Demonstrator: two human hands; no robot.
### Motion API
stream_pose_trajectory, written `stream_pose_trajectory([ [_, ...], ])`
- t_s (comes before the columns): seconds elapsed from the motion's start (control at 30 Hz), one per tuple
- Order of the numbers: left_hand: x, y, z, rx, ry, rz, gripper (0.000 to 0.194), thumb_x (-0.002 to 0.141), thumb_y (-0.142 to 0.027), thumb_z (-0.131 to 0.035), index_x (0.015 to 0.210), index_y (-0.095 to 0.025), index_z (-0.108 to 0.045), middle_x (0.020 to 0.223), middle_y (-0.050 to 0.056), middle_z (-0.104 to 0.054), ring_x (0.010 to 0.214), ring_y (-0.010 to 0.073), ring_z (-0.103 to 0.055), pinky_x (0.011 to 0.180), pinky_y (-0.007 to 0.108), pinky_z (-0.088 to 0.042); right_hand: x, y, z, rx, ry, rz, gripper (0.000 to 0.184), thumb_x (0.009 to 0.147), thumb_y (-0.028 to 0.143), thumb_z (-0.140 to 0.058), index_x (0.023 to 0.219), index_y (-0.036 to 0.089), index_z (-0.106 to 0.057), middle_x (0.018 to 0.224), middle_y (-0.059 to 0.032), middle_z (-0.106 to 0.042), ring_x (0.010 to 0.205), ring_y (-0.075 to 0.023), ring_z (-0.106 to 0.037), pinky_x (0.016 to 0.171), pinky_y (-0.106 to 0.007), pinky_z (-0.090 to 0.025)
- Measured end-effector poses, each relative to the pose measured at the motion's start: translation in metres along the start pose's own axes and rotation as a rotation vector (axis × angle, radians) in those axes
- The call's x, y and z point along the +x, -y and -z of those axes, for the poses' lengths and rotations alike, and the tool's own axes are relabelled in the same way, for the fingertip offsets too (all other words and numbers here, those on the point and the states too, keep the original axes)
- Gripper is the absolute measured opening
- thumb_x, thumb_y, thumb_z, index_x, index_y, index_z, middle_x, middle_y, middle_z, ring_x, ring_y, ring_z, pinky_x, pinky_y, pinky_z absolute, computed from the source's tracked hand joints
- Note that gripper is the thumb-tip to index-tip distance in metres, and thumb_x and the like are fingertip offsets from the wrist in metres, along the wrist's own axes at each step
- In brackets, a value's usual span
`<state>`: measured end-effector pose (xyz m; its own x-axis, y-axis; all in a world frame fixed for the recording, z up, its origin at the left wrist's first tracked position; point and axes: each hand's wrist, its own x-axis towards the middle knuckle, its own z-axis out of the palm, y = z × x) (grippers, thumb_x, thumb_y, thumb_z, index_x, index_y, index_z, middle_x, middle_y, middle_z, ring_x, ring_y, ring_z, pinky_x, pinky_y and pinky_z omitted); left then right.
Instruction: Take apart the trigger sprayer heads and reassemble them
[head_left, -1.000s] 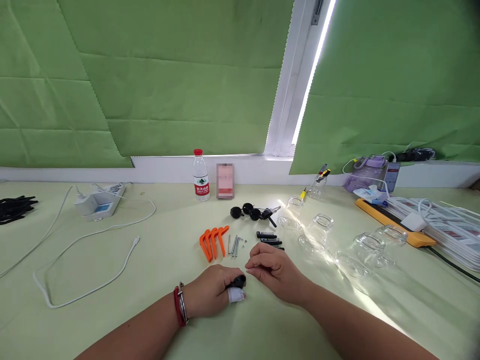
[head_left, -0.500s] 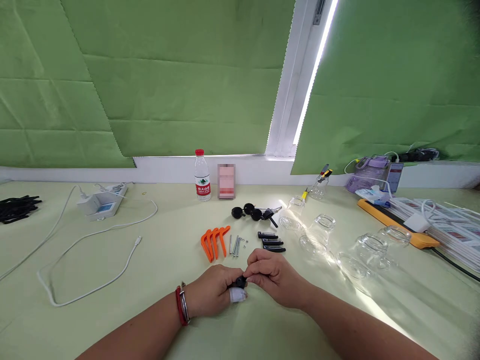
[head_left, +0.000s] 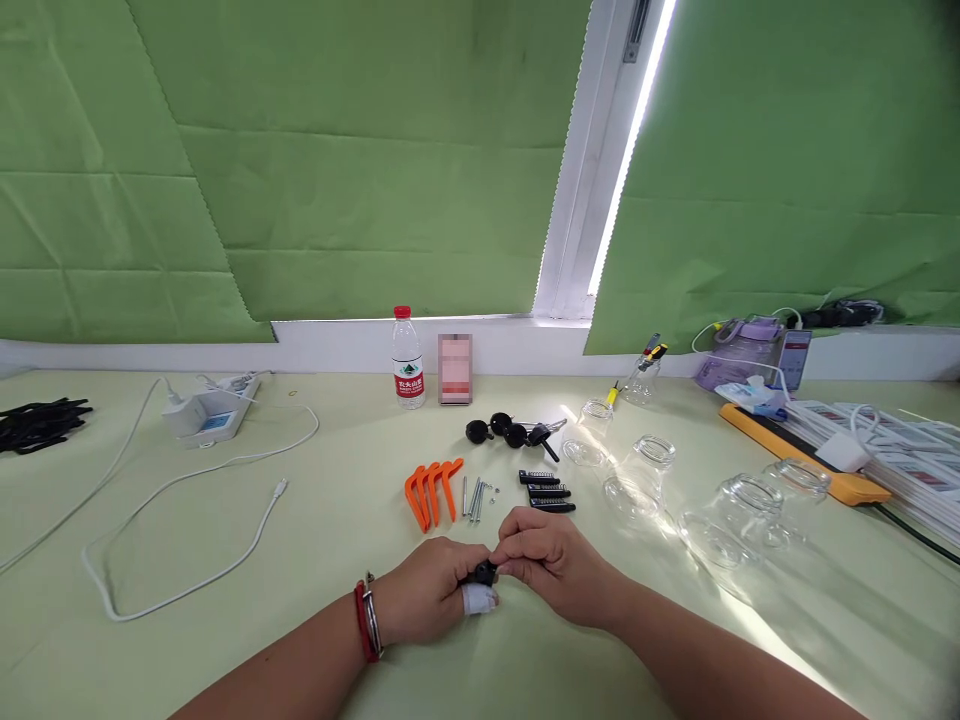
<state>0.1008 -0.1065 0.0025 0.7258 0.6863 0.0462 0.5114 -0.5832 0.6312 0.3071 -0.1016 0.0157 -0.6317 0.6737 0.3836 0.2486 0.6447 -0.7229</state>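
My left hand [head_left: 429, 590] is closed around a small black plastic part [head_left: 483, 573]; one finger wears a white bandage [head_left: 478, 599]. My right hand [head_left: 559, 565] pinches at the near end of that part, its fingertips meeting the left thumb; whether something tiny sits in the pinch is hidden. Just beyond my hands lie orange curved levers [head_left: 433, 492], several metal screws [head_left: 475, 498] with small nuts [head_left: 493, 495], and black pieces fitted with springs [head_left: 547, 492]. Farther back is a cluster of round black parts [head_left: 510, 431] with metal rods.
Upturned clear glass vessels [head_left: 652, 455] stand to the right, one holding yellow-handled tools [head_left: 654, 353]. A water bottle [head_left: 408, 360] and a pink card [head_left: 455, 368] are at the back. On the left are a white cable [head_left: 187, 465], a power strip [head_left: 217, 415] and black straps [head_left: 41, 424].
Both hands keep the same grip on the black part. The whole view has shifted slightly, so everything sits a little lower and to the right.
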Motion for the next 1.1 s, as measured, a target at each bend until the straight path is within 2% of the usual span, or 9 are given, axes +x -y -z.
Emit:
stream_pose_trajectory([
  [0.2, 0.000, -0.002, 0.002, -0.012, 0.003, 0.008, 0.017, 0.084, -0.035, -0.050, 0.080, -0.019, -0.053, 0.065, -0.004, -0.046, 0.057, 0.0093, -0.038, 0.055, 0.019, -0.033, 0.002, 0.001, 0.004, -0.033, -0.004, -0.018, 0.017, 0.085, 0.022, -0.053, 0.086, 0.022, -0.070, 0.082, -0.0037, -0.060, 0.072, -0.0129, -0.057, 0.065, -0.024, -0.046],
  [0.37, -0.001, -0.006, 0.005, -0.031, 0.005, 0.024, 0.016, 0.084, -0.034, -0.051, 0.079, -0.019, -0.052, 0.065, -0.005, -0.045, 0.058, 0.0089, -0.037, 0.054, 0.018, -0.033, 0.004, -0.008, 0.021, -0.279, -0.120, -0.262, 0.017, 0.086, 0.022, -0.048, 0.081, 0.019, -0.064, 0.077, -0.0032, -0.062, 0.071, -0.0145, -0.056, 0.066, -0.026, -0.043],
  [0.5, -0.002, -0.007, 0.004, -0.046, 0.006, 0.031, 0.016, 0.084, -0.034, -0.051, 0.079, -0.019, -0.052, 0.066, -0.004, -0.046, 0.059, 0.0091, -0.039, 0.055, 0.018, -0.033, 0.001, -0.012, 0.023, -0.519, 0.068, -0.391, 0.012, 0.082, 0.027, -0.054, 0.081, 0.020, -0.064, 0.080, -0.0032, -0.063, 0.073, -0.0179, -0.057, 0.063, -0.027, -0.040],
  [0.57, -0.002, -0.007, 0.004, -0.047, 0.002, 0.038, 0.016, 0.084, -0.034, -0.051, 0.078, -0.019, -0.051, 0.067, -0.004, -0.046, 0.060, 0.0091, -0.039, 0.056, 0.018, -0.033, 0.000, -0.012, 0.019, -0.604, 0.156, -0.374, 0.011, 0.081, 0.023, -0.052, 0.082, 0.020, -0.063, 0.081, -0.0034, -0.063, 0.074, -0.0188, -0.058, 0.062, -0.027, -0.038],
  [0.67, -0.002, -0.007, 0.004, -0.054, 0.003, 0.047, 0.015, 0.083, -0.033, -0.052, 0.078, -0.019, -0.050, 0.067, -0.005, -0.046, 0.059, 0.0090, -0.039, 0.056, 0.018, -0.033, -0.001, -0.010, 0.012, -0.668, 0.221, -0.336, 0.021, 0.080, 0.011, -0.045, 0.084, 0.019, -0.063, 0.081, -0.0040, -0.062, 0.073, -0.0182, -0.059, 0.061, -0.027, -0.038],
  [0.8, -0.001, -0.007, 0.005, -0.046, 0.011, 0.045, 0.017, 0.083, -0.033, -0.052, 0.075, -0.019, -0.048, 0.065, -0.005, -0.045, 0.058, 0.0091, -0.038, 0.055, 0.018, -0.033, 0.001, -0.007, 0.009, -0.570, 0.172, -0.280, 0.029, 0.084, 0.009, -0.038, 0.098, 0.019, -0.062, 0.086, -0.0055, -0.061, 0.073, -0.0167, -0.058, 0.062, -0.027, -0.040],
  [0.9, -0.001, -0.007, 0.004, -0.035, 0.015, 0.026, 0.015, 0.083, -0.032, -0.051, 0.076, -0.019, -0.050, 0.066, -0.004, -0.048, 0.059, 0.0093, -0.039, 0.056, 0.018, -0.033, 0.001, -0.001, 0.008, -0.337, 0.015, -0.160, 0.025, 0.088, 0.013, -0.039, 0.101, 0.020, -0.059, 0.092, -0.0054, -0.059, 0.077, -0.0147, -0.056, 0.067, -0.027, -0.043],
  [1.0, -0.001, -0.006, 0.004, -0.029, 0.009, 0.014, 0.014, 0.084, -0.033, -0.050, 0.079, -0.019, -0.051, 0.068, -0.004, -0.050, 0.060, 0.0095, -0.041, 0.057, 0.018, -0.034, 0.000, 0.006, 0.003, -0.099, -0.157, -0.067, 0.017, 0.088, 0.016, -0.042, 0.096, 0.020, -0.057, 0.087, -0.0037, -0.056, 0.071, -0.0125, -0.053, 0.063, -0.025, -0.045],
  [1.1, -0.001, -0.005, 0.003, -0.004, 0.004, 0.011, 0.018, 0.084, -0.036, -0.050, 0.079, -0.019, -0.051, 0.067, -0.004, -0.049, 0.059, 0.0096, -0.040, 0.056, 0.018, -0.034, -0.002, 0.013, -0.004, 0.065, -0.230, -0.029, 0.013, 0.088, 0.017, -0.046, 0.097, 0.021, -0.055, 0.085, -0.0027, -0.055, 0.068, -0.0114, -0.053, 0.062, -0.025, -0.047],
])
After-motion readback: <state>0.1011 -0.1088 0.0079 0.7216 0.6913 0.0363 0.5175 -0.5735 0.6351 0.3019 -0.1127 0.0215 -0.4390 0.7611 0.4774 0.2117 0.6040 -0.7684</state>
